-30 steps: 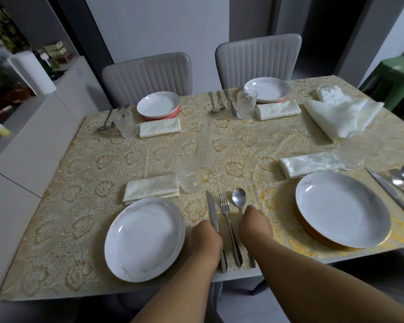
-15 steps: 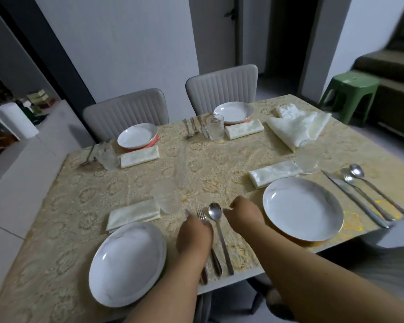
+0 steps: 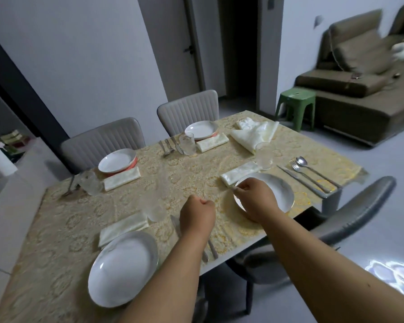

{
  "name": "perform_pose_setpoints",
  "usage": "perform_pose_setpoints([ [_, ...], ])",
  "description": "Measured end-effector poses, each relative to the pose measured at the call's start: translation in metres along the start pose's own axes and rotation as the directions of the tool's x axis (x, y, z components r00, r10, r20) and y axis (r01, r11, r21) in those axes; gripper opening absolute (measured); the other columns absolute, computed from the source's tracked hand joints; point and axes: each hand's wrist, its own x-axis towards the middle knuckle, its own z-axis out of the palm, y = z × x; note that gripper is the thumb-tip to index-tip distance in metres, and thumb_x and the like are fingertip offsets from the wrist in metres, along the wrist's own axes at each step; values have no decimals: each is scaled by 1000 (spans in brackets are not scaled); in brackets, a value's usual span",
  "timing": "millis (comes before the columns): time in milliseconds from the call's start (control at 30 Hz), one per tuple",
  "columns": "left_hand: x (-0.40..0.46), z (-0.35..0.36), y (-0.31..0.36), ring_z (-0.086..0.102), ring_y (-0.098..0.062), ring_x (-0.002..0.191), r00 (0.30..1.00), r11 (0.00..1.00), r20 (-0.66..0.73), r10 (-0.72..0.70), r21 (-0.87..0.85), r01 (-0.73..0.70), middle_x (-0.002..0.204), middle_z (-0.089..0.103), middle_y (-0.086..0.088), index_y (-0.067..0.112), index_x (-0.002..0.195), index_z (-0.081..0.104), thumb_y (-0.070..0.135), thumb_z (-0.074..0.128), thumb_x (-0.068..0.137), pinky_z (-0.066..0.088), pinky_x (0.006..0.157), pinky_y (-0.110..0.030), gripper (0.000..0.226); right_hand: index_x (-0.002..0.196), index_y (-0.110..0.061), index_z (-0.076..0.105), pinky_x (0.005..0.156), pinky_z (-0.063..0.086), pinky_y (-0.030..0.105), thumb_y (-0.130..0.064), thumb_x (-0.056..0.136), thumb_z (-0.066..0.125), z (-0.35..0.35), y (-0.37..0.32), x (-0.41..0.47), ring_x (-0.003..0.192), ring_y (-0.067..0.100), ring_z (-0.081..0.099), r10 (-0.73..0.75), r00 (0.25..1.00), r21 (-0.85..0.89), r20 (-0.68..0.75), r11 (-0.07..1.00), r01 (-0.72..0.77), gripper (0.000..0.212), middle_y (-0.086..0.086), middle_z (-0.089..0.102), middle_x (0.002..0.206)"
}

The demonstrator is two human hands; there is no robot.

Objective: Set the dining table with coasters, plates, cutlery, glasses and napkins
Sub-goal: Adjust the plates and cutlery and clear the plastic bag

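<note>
Both hands have lifted off the near cutlery (image 3: pixel 210 248); the left hand (image 3: pixel 197 214) hangs clenched and empty above it; the right hand (image 3: pixel 254 199) pinches the rim of the near-right plate (image 3: pixel 279 194); four places on the worktop (image 3: pixel 184 176) look nearly laid; spare napkins (image 3: pixel 257 132) remain heaped.

We see four round white plates on the gold-patterned tablecloth (image 3: pixel 196 173): the near-left plate (image 3: pixel 123 268), near-right plate (image 3: pixel 279 194), far-left plate (image 3: pixel 117 160) and far-right plate (image 3: pixel 201 129), each with a folded cream napkin (image 3: pixel 123 226) and clear glass (image 3: pixel 187 143) beside it.
</note>
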Motion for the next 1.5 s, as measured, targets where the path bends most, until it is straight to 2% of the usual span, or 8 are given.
perform_pose_setpoints([
  [100,-18,1,10,57,-18,79,999,999,9,38,-31,-37,87,61,3,20,94,57,29,52,92,40,62,-28,11,84,-6,66,64,47,34,-32,90,59,-20,5,-17,77,26,63,-1,999,49,-54,999,4,28,12,68,80],
  [267,-46,14,29,55,-11,73,994,994,64,84,-77,-79,85,61,5,21,92,57,31,54,91,39,55,-26,11,84,-21,61,73,52,34,-39,90,59,-56,22,-36,80,15,62,-8,995,57,-101,998,13,19,-2,66,82],
  [400,-60,32,58,58,-13,78,989,988,65,135,-88,-129,86,62,5,21,93,58,34,57,91,44,62,-28,13,90,-22,62,78,55,37,-40,90,58,-92,38,-38,81,14,63,-3,994,107,-106,994,14,19,-4,66,82],
  [533,-68,65,97,62,-18,86,986,984,49,158,-87,-154,91,65,3,24,92,58,37,57,90,53,74,-30,13,89,-22,61,75,55,32,-39,91,58,-138,56,-33,78,11,62,-12,996,100,-93,995,21,17,-5,64,81],
  [667,-79,113,150,64,-19,85,982,969,60,180,-182,-166,88,66,6,28,83,55,33,58,90,56,83,-38,9,90,-19,62,60,48,27,-38,91,59,-201,83,-20,70,13,58,-26,995,104,-94,994,36,19,-3,63,77],
  [900,-103,192,222,62,-17,82,962,930,119,246,-309,-200,88,64,3,23,91,58,30,59,91,57,77,-36,7,86,-18,65,77,55,40,-40,88,62,-292,139,19,78,18,65,-18,992,136,-121,990,34,23,0,68,80],
  [1067,-102,226,257,63,-18,77,959,931,136,249,-308,-198,86,64,3,23,89,57,29,60,90,55,72,-35,7,85,-19,66,81,54,43,-39,88,63,-329,167,41,80,17,65,0,992,150,-129,989,20,21,-1,69,80],
  [1500,-24,310,330,65,-22,79,949,934,163,269,-284,-216,91,64,1,23,96,56,28,61,88,57,76,-42,10,81,-22,64,78,56,43,-40,88,62,-404,233,136,77,18,65,110,979,151,-172,985,-84,19,-1,69,77],
])
